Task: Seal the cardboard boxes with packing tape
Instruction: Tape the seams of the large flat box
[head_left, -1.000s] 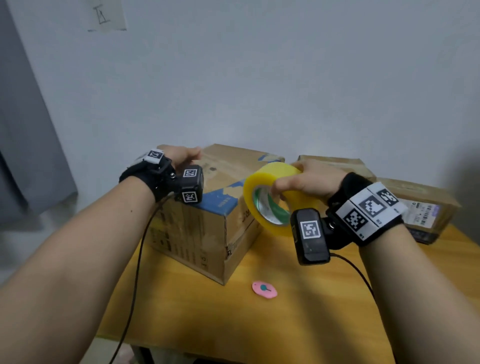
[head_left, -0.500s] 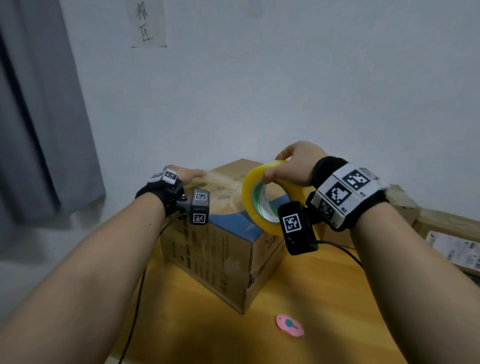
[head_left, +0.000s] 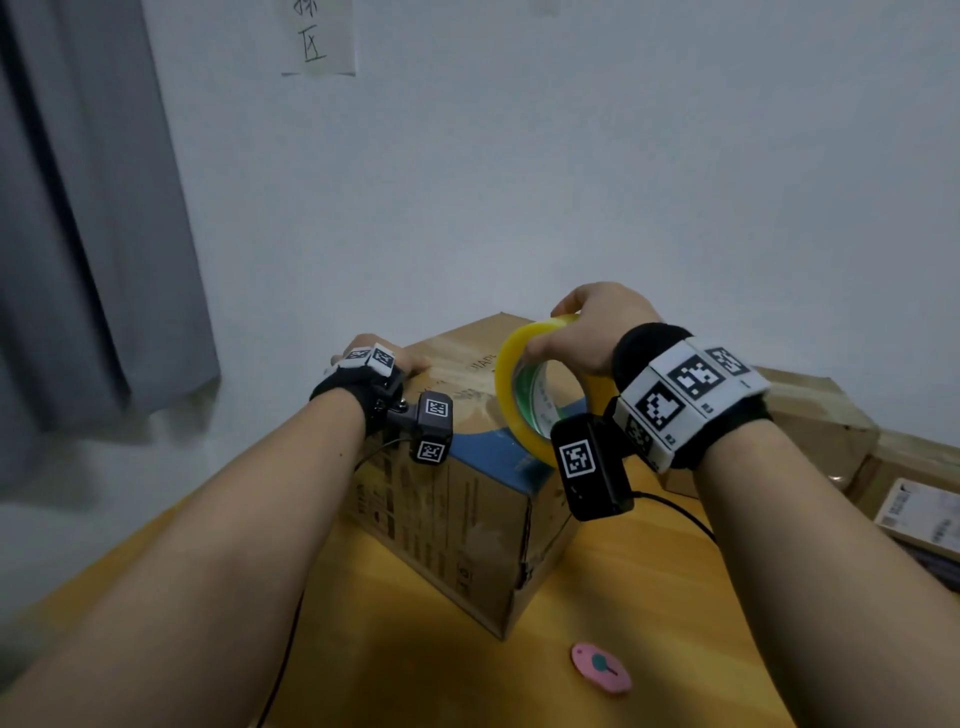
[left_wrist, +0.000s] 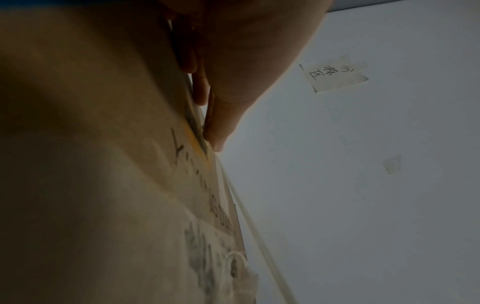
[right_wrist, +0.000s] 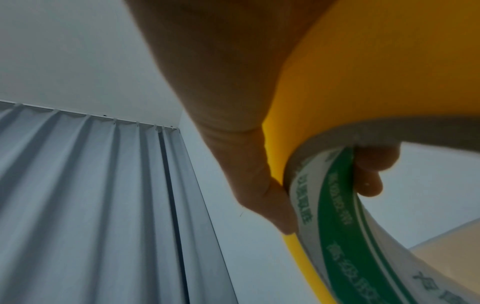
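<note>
I've drawn the tape roll (head_left: 540, 387) back across the box (head_left: 467, 499), right hand (head_left: 587, 332) clamped on it; left hand (head_left: 400, 358) pins the strip, sealing underway.

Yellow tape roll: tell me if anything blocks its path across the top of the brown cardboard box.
Nothing visible does. The yellow tape roll, gripped by the right hand, hangs over the brown cardboard box; the left hand presses the far left edge, aside.

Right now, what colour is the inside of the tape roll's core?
White with a green printed band; the tape roll shows this best in the right wrist view.
</note>
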